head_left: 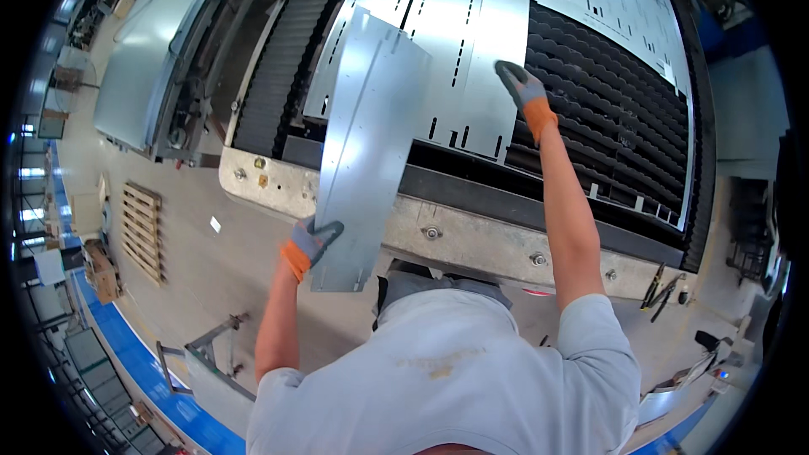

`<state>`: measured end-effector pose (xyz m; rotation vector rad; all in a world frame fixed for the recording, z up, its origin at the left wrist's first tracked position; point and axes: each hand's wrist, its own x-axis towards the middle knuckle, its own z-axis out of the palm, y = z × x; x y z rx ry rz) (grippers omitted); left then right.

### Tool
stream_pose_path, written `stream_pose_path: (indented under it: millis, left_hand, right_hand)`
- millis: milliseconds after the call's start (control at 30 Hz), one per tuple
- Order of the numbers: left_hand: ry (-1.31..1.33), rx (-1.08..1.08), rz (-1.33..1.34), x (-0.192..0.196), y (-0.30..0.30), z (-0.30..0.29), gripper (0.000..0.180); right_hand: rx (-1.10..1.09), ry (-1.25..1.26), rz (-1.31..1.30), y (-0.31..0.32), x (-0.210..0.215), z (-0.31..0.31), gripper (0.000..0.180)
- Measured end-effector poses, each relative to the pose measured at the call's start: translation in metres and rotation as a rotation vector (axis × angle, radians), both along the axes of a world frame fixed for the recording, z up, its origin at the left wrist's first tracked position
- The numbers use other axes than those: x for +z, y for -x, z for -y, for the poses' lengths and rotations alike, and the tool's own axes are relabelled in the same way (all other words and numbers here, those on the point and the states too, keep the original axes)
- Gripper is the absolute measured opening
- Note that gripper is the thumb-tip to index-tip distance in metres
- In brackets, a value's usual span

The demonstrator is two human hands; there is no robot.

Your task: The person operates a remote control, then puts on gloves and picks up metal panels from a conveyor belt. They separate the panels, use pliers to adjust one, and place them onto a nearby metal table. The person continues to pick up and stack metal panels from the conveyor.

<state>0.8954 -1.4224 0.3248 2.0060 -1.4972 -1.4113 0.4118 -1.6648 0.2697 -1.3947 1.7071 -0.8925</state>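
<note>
My left hand (313, 244), in a grey glove with an orange cuff, is closed on the left edge of a long folded sheet metal panel (371, 135) near its lower end. The panel slants up and away, its far end over the cut metal sheet (482, 59) on the machine bed. Stretched forward, my right hand (521, 88), gloved alike, is open with its fingers extended. It is at the right edge of a cut strip, beside the opening in the sheet; whether it touches the metal I cannot tell.
Dark wavy support slats (615, 109) show through the opening. A metal beam (472, 232) with bolts runs along the bed's near side; pliers-like tools (661, 291) lie at its right end. Stacked sheets (160, 59) stand at far left, a wooden pallet (141, 232) on the floor.
</note>
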Motion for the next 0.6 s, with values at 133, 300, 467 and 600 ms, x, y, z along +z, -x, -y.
stream_pose_path:
  millis: [133,300,467,600]
  left_hand:
    - [-0.060,-0.119,-0.055,0.012,0.008,-0.005,0.032]
    - [-0.043,-0.391,-0.040,0.008,0.021,-0.014,0.032]
    - [-0.115,-0.501,-0.099,-0.002,0.037,-0.014,0.031]
    - [-0.179,-0.620,0.121,-0.005,0.040,0.008,0.032]
  right_hand:
    - [0.098,0.178,0.229,-0.025,0.028,0.015,0.047]
    - [0.127,-0.036,0.337,0.004,0.051,0.028,0.054]
    - [0.084,-0.376,0.534,0.045,0.018,-0.014,0.061]
    - [0.069,-0.263,0.768,0.062,0.017,-0.063,0.057]
